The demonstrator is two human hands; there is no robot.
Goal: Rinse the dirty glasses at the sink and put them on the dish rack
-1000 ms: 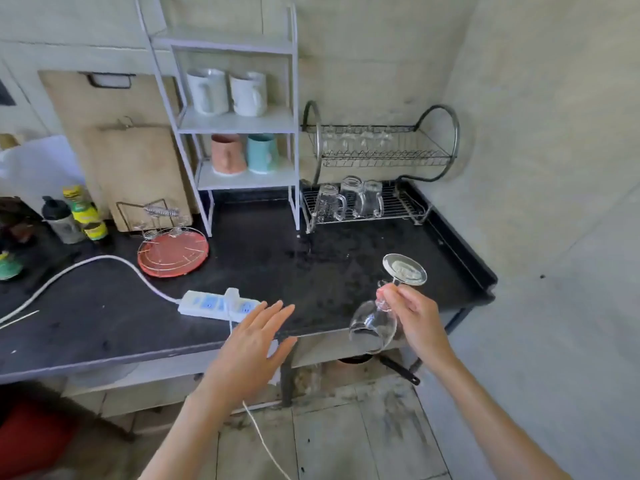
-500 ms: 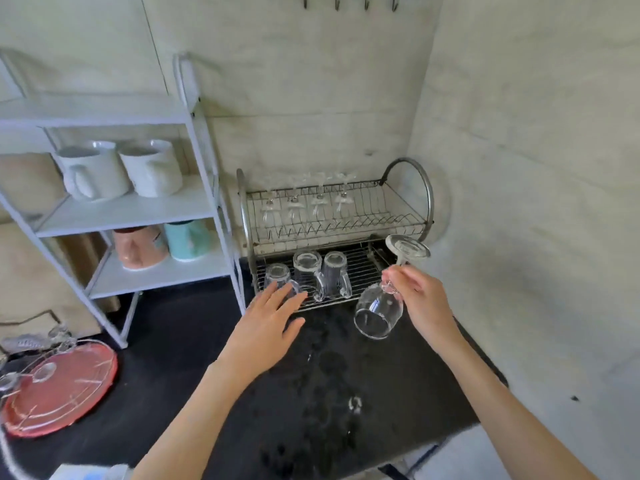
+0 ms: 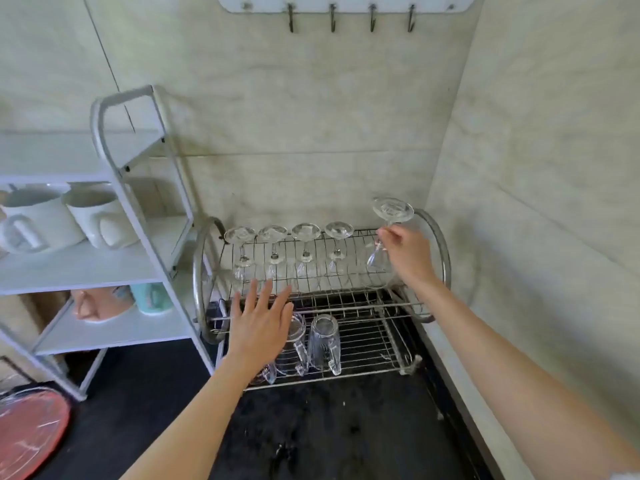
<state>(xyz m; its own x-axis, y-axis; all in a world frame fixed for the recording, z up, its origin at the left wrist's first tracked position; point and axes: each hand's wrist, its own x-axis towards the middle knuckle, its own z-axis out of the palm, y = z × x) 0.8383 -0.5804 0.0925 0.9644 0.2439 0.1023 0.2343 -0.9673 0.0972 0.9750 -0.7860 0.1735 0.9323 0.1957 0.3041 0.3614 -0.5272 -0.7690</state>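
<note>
The right hand [image 3: 405, 252] is pinching a wine glass [image 3: 382, 247] by its thin stem, bowl down, foot up, at the right end of the dish rack [image 3: 434, 244]'s upper tier, just right of four glasses [image 3: 289, 251] standing upside down there. The left hand [image 3: 259, 327] is hovering in front of the dish rack, fingers straight and spread, holding nothing. The glass is likely light, wet, slippery and brittle; the stem is probably the surest hold.

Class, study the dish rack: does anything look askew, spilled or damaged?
Nothing stands out. Four stemmed glasses hang upside down on the dish rack; the right hand holds a fifth glass there.
</note>
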